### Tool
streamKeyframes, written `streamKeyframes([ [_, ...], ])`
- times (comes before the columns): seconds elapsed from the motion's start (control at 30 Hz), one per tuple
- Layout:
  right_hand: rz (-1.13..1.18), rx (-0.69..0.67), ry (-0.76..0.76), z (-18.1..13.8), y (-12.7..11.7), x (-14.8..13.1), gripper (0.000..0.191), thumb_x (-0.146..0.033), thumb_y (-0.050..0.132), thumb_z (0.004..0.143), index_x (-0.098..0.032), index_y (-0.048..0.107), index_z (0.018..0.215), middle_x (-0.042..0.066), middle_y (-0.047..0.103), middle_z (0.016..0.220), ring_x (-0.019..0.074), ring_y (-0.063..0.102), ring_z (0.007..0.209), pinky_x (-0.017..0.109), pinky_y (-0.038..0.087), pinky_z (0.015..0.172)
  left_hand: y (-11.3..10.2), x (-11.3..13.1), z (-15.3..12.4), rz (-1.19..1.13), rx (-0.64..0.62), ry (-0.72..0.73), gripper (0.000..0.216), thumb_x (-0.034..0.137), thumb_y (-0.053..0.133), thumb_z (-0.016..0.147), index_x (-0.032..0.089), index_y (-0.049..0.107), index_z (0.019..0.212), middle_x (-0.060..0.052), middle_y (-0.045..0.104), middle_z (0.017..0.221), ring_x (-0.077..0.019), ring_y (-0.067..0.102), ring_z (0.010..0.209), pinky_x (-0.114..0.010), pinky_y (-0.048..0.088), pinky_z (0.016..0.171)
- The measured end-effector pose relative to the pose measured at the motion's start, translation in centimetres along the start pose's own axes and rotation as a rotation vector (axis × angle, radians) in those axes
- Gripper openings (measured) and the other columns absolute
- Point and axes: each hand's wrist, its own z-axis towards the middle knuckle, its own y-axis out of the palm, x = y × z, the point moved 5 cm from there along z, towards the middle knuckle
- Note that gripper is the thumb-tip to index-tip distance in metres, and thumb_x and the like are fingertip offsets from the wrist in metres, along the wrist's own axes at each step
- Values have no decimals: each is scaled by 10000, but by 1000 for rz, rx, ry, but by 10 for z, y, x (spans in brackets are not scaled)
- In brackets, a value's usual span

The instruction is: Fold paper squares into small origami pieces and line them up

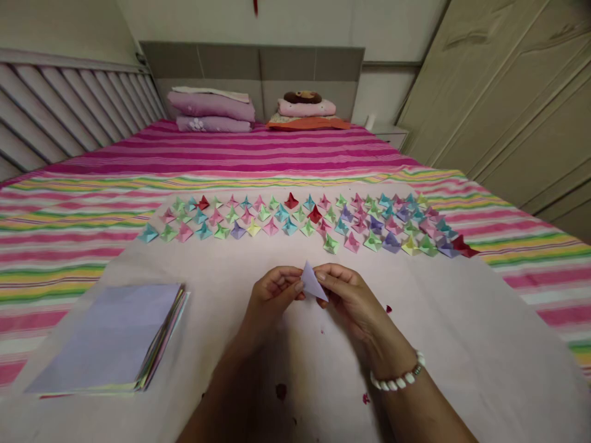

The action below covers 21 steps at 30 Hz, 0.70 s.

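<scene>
Between my two hands is a small piece of lilac paper (313,283), folded into a triangle with one point up. My left hand (278,289) pinches its left edge between thumb and fingers. On the other side, my right hand (340,288) has its thumb and fingers closed on the upper right edge. The fingers behind the paper are partly hidden. Beyond the hands stand rows of small folded paper boats (289,227) in red, pink, green, blue, purple and yellow. A stack of coloured paper sheets (111,335), lilac on top, lies to the left.
The pale work surface (221,320) rests on a striped bedspread (60,246). Dark red scraps (281,391) lie near me. Folded purple bedding (212,107) and a pink pillow (307,108) are by the headboard (231,61). A slatted rail (74,104) is at left, wardrobe doors (508,111) at right.
</scene>
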Motion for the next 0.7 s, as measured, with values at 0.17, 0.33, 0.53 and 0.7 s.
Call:
streamKeyframes([
  [0.17,-153,3,-57,2,-6,-2,235,-363,727,709,-163,738,831,3,651,576,115,550,487,252,432,522,0,-2,1,-1,30,-3,168,242,740,685,164,648,801,15,667,692,-93,612,604,-207,499,609],
  [0.33,-257,4,-134,2,-4,-6,230,-333,689,727,-164,727,879,-4,653,551,117,555,484,248,438,507,1,-7,3,23,45,38,156,233,730,690,158,642,794,7,671,703,-96,613,608,-212,499,606],
  [0.53,-291,4,-139,2,0,-5,196,-258,682,682,-162,710,851,-10,655,573,113,557,485,235,438,482,1,-10,4,81,61,114,103,245,675,741,160,631,779,-1,664,689,-113,618,615,-230,498,608],
  [0.7,-353,49,-188,4,1,0,94,-220,613,705,-160,686,705,-13,618,520,106,525,468,223,415,473,0,-14,3,241,56,142,104,261,598,808,174,622,860,-16,674,713,-147,647,673,-273,507,674],
])
